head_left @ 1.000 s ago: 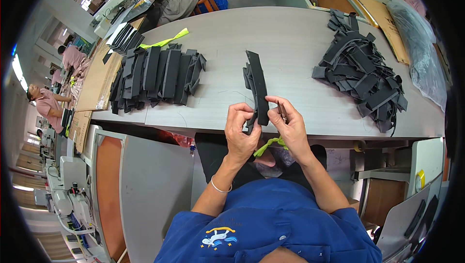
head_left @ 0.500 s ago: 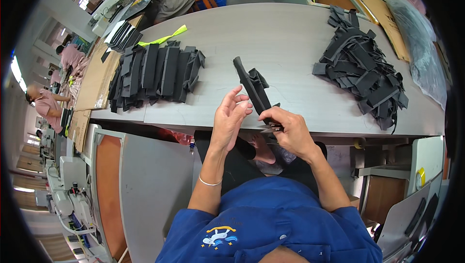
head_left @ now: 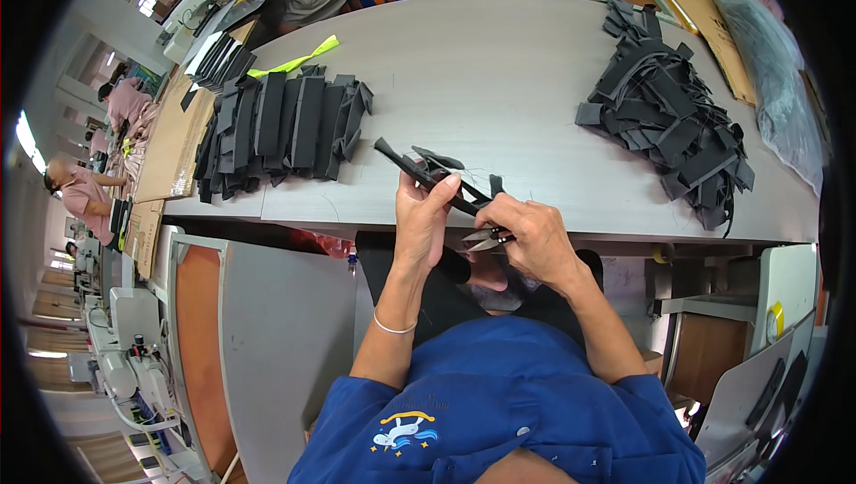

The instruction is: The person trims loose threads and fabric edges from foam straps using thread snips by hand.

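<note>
A black folded fabric strip (head_left: 399, 158) slants across in front of me, just over the table's near edge. My left hand (head_left: 422, 223) pinches it around the middle, thumb on top. At its lower right end, the fingers of my right hand (head_left: 535, 239) grip it too. Small thread snips (head_left: 486, 237) lie within that same right hand, their metal blades pointing left below the strip. Short flaps of dark fabric stick up from the strip. Parts of the snips' handles are hidden by my fingers.
Rows of dark fabric pieces (head_left: 285, 123) lie on the grey table (head_left: 464, 65) at left, near a neon yellow strip (head_left: 299, 57). A loose heap of dark strips (head_left: 669, 109) is at right, beside clear plastic (head_left: 771, 82). People in pink work at the far left.
My left hand has gone from open fingers beside the strip to gripping it. The strip has tilted lower, its far end swinging left. The snips' blades now show more clearly.
</note>
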`<action>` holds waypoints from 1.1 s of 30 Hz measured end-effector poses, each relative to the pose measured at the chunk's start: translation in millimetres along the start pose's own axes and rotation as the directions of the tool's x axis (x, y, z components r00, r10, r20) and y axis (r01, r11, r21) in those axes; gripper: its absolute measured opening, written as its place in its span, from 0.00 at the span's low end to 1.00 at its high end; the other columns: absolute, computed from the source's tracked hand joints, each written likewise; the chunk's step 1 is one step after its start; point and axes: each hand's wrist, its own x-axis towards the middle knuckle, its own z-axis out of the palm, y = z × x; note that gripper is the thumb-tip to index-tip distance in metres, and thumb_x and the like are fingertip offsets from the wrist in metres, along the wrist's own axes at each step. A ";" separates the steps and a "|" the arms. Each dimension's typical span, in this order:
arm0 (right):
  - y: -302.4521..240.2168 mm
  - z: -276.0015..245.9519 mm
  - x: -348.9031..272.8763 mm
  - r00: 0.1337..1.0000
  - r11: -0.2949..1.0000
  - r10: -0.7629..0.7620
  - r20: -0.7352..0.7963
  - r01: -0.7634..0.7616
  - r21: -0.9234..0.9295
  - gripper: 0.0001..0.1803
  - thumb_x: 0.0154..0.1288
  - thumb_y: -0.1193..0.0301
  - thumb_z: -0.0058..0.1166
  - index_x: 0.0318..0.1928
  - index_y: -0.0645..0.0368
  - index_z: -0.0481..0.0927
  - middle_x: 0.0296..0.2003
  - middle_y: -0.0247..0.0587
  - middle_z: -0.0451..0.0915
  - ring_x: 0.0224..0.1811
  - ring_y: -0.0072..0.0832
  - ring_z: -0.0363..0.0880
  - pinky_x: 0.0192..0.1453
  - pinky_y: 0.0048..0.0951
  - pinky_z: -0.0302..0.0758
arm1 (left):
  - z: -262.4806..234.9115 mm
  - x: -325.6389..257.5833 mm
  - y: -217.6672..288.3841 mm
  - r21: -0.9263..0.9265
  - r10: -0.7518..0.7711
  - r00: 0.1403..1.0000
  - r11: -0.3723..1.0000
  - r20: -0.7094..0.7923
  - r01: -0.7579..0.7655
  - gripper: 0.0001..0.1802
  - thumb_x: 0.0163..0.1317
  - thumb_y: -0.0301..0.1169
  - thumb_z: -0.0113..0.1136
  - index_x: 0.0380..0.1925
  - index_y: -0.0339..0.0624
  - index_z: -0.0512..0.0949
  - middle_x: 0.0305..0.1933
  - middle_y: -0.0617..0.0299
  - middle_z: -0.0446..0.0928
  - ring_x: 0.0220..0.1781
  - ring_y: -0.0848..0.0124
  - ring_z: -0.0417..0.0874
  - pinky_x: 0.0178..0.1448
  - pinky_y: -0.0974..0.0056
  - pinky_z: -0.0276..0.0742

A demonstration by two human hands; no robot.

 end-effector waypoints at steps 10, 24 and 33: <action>-3.9 -15.2 2.9 0.957 0.970 0.200 -0.210 -0.163 0.180 0.16 0.52 0.74 0.61 0.44 0.53 0.80 0.35 0.37 0.79 0.34 0.36 0.80 0.38 0.33 0.75 | 11.6 -8.1 9.9 0.079 0.199 0.979 0.976 0.046 -0.202 0.28 0.55 0.19 0.60 0.53 0.38 0.59 0.48 0.49 0.75 0.52 0.66 0.77 0.55 0.64 0.72; -5.2 -7.2 3.4 0.945 0.988 0.146 -0.291 -0.156 -0.011 0.07 0.57 0.71 0.58 0.38 0.55 0.82 0.31 0.33 0.81 0.31 0.32 0.78 0.37 0.31 0.70 | 12.8 -12.1 4.1 0.253 0.374 0.921 0.886 0.108 -0.389 0.38 0.51 0.17 0.63 0.60 0.37 0.55 0.52 0.46 0.74 0.56 0.61 0.77 0.62 0.59 0.68; -8.0 -5.7 3.5 0.940 0.979 0.200 -0.277 -0.200 0.031 0.06 0.58 0.70 0.57 0.36 0.55 0.82 0.29 0.33 0.81 0.30 0.32 0.78 0.36 0.32 0.70 | 13.0 -14.4 4.6 0.279 0.378 0.920 0.876 0.108 -0.393 0.40 0.50 0.17 0.63 0.63 0.37 0.55 0.55 0.53 0.71 0.57 0.61 0.76 0.60 0.62 0.67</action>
